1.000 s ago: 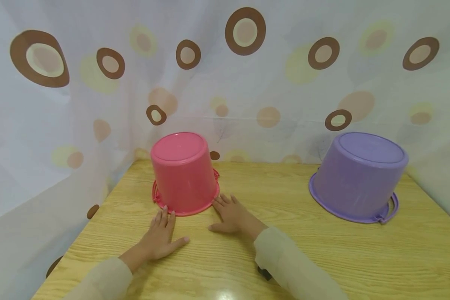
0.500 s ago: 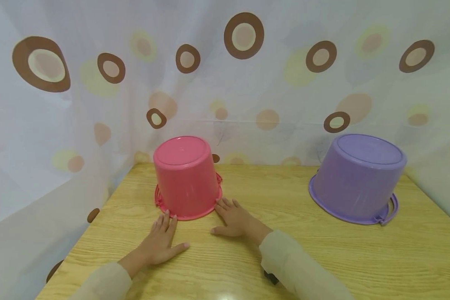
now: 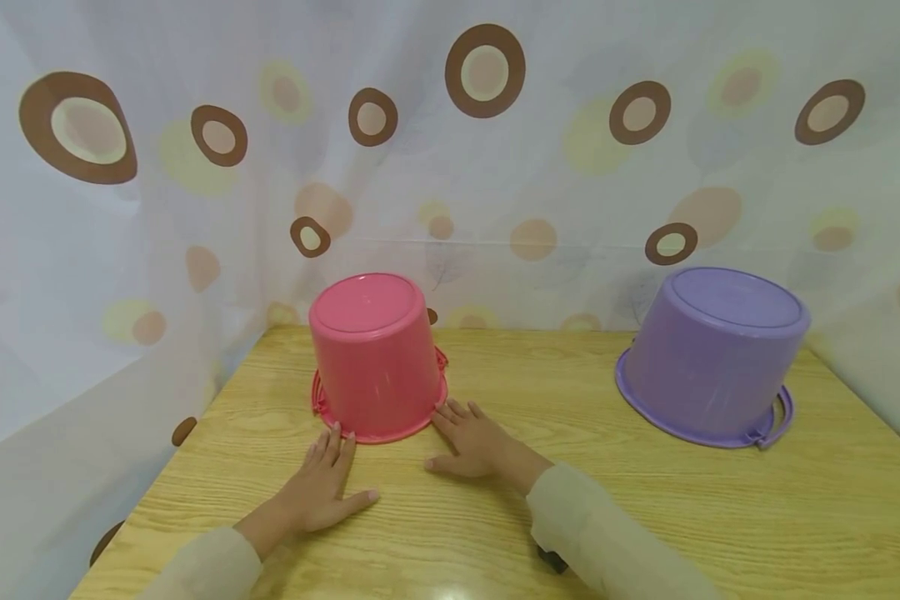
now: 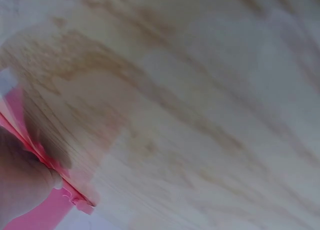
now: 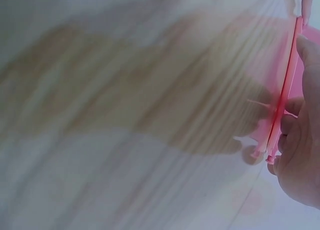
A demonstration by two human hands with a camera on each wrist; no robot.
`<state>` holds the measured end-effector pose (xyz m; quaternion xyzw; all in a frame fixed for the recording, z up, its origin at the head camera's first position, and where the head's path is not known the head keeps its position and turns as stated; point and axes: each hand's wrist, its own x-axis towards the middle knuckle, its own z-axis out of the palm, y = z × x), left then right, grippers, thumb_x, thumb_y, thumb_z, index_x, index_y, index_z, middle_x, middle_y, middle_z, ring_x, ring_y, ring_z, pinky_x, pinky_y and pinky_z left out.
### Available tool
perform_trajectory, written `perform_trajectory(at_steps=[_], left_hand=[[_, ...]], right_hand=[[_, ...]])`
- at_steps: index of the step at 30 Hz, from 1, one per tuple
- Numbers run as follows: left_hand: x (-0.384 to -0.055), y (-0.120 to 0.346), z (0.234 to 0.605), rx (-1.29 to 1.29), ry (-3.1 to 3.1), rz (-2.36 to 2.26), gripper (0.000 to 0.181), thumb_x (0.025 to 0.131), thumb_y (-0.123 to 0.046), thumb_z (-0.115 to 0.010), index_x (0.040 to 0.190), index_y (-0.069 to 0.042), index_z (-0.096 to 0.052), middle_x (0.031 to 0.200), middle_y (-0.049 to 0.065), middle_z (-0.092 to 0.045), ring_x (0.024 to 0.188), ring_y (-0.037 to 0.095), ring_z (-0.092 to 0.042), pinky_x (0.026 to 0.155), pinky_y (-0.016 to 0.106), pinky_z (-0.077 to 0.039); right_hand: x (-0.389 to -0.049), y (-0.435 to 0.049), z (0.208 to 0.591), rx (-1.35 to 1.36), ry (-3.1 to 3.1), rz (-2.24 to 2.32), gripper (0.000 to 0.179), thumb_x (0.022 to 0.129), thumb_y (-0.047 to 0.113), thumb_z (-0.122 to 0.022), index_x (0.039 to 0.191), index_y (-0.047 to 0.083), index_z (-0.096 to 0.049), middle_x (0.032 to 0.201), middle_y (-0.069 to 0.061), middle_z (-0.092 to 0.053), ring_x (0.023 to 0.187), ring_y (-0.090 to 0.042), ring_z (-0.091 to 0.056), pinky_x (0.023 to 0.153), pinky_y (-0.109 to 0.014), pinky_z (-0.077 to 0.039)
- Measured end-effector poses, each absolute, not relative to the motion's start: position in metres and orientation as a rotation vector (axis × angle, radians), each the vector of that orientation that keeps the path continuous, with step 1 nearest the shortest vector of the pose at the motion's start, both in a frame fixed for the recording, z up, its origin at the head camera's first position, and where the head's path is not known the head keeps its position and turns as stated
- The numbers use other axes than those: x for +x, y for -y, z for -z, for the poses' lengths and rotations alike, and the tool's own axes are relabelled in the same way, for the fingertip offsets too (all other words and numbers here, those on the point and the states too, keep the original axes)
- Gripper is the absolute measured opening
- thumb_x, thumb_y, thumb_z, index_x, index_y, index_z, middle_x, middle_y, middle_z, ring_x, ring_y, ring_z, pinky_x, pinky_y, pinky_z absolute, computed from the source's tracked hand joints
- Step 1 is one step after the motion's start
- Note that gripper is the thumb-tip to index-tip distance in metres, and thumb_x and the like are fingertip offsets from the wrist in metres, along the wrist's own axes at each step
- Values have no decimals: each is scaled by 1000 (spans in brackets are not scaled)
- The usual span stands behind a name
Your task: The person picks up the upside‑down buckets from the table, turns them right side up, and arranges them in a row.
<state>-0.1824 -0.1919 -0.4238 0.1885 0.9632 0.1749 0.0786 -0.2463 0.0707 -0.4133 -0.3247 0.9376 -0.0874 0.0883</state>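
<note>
A pink bucket (image 3: pixel 378 367) stands upside down on the wooden table, its bottom facing up. My left hand (image 3: pixel 311 492) lies palm down in front of it, thumb spread, fingertips at the near left of its rim. On the near right side my right hand (image 3: pixel 476 442) has straight fingers touching the rim. In the left wrist view the pink rim (image 4: pixel 75 192) shows beside part of the left hand (image 4: pixel 22 182). The right wrist view shows the right hand (image 5: pixel 302 140) against the same rim, partly cut off by the frame.
To the right stands a purple bucket (image 3: pixel 712 358), also upside down, its handle (image 3: pixel 780 421) resting toward the near right. Behind and to the left hangs a patterned cloth (image 3: pixel 547 192). The wooden table (image 3: pixel 555 392) extends between the buckets.
The pink bucket has shifted slightly right and toward me. Both hands stay at its rim, the right one moving along with it. The purple bucket has not moved.
</note>
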Motion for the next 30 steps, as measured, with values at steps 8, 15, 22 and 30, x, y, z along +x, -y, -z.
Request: perform_trajectory(at_steps=[8,15,22,30], left_hand=[[-182,188,426,577,-2868,-534,92,89,-57,-46,146,5,-12,151,30,2,140,46,0,112,60,-9],[-181,187,427,599,-2883,-501,92,88,-58,-47,146,6,-13,151,31,1,140,46,0,112,59,-10],[-178,184,422,608,-2866,-497,92,89,-58,-46,146,6,-13,151,31,2,141,45,1,113,58,-9],[-176,180,419,636,-2851,-494,92,89,-57,-47,145,7,-14,151,31,3,141,45,2,113,59,-10]], right_hand=[[-241,-75,412,-967,-2779,248,77,90,58,-42,147,10,-25,155,-9,-20,144,-26,-13,117,-47,-9],[-236,-79,410,-976,-2765,282,75,92,55,-43,147,8,-25,155,-10,-19,145,-27,-12,117,-48,-9],[-231,-84,411,-1002,-2772,291,72,93,51,-44,146,7,-27,155,-12,-19,144,-29,-13,117,-49,-11],[-225,-89,412,-990,-2777,323,72,93,52,-42,146,6,-26,155,-12,-18,144,-29,-13,117,-49,-10]])
